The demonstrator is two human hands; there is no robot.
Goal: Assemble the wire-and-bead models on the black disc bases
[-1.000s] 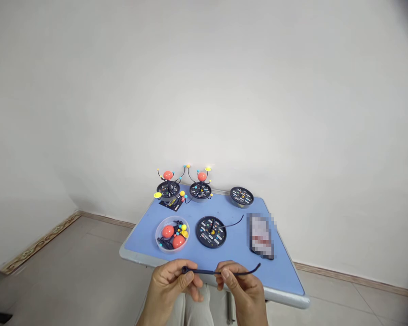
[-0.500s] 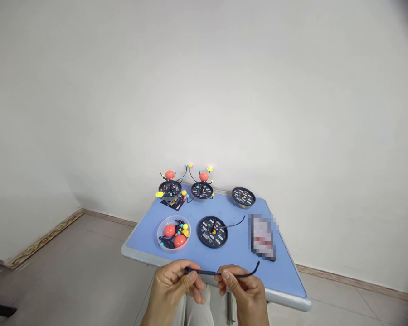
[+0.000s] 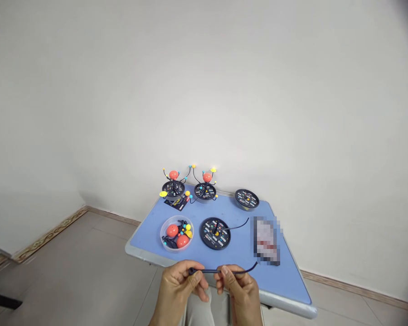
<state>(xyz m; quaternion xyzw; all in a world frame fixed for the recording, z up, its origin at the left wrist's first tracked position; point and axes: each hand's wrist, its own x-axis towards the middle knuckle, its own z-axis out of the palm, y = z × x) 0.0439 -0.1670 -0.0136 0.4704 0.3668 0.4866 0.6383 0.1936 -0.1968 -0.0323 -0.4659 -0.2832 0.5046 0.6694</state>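
The left hand [image 3: 178, 290] is curled, thumb and fingertips pinched on the looped end of a thin black rod [image 3: 221, 271]. The right hand [image 3: 240, 290] pinches the same rod further along, thumb and forefinger closed on it. The rod is slim, dark and matt, nearly level between the hands, and its free end curves up past the right hand. It hangs in the air over the near edge of the bench [image 3: 231, 258], touching nothing but the fingers.

Beyond the hands a round black disc [image 3: 215, 233] lies flat, dotted with small coloured marks, with another thin rod [image 3: 236, 225] rising from its middle and arching to the right. To its left sits a clear plastic bowl [image 3: 177, 234], round and shallow, holding two smooth orange balls, small yellow and blue beads and dark rods. To the right lies a blurred rectangular packet [image 3: 266, 240]. At the back stand two built models [image 3: 189, 185], each a black disc with an orange ball on top and curved arms tipped with beads, and a third plain disc [image 3: 246, 199].

The bench top is smooth blue with a rounded grey rim. The wall [image 3: 204, 90] is plain white; the floor [image 3: 71, 267] is pale tile with a patterned skirting strip.
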